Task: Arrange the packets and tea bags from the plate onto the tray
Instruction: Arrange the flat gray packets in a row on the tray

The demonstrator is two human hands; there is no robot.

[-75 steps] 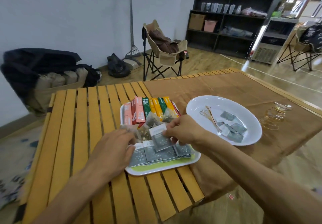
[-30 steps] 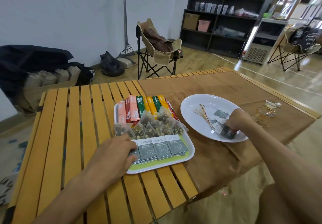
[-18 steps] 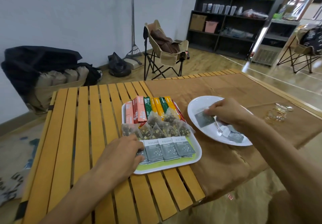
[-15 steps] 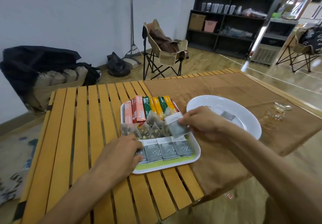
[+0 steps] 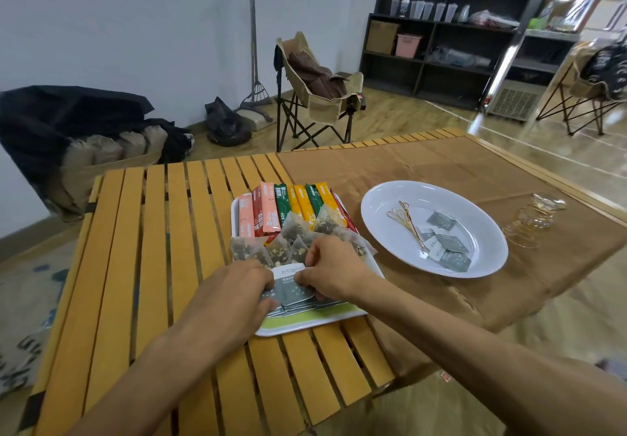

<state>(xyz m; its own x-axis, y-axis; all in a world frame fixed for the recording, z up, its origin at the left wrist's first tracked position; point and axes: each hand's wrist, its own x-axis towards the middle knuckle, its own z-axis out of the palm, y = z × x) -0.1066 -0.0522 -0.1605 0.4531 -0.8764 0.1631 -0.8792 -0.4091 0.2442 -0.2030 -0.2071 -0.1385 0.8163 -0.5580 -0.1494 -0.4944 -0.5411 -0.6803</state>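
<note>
A white tray (image 5: 307,326) with a green base sits on the slatted table. It holds coloured stick packets (image 5: 285,206) at the back, clear pyramid tea bags (image 5: 252,250) in the middle and grey sachets along the front. My right hand (image 5: 330,267) pinches a grey sachet (image 5: 291,286) over that front row. My left hand (image 5: 234,295) rests on the sachets at the row's left end, fingers curled over them. The white oval plate (image 5: 383,218) to the right holds three grey sachets (image 5: 453,244) and some gold picks (image 5: 405,220).
A brown cloth (image 5: 424,171) covers the table's right half under the plate. Small glass cups (image 5: 532,218) stand right of the plate. Beyond the table stand a folding chair (image 5: 315,93) and dark shelves (image 5: 444,39).
My right hand has carried a grey sachet from the plate across to the tray and brought it down onto the front row. My left hand has stayed at the tray's front left.
</note>
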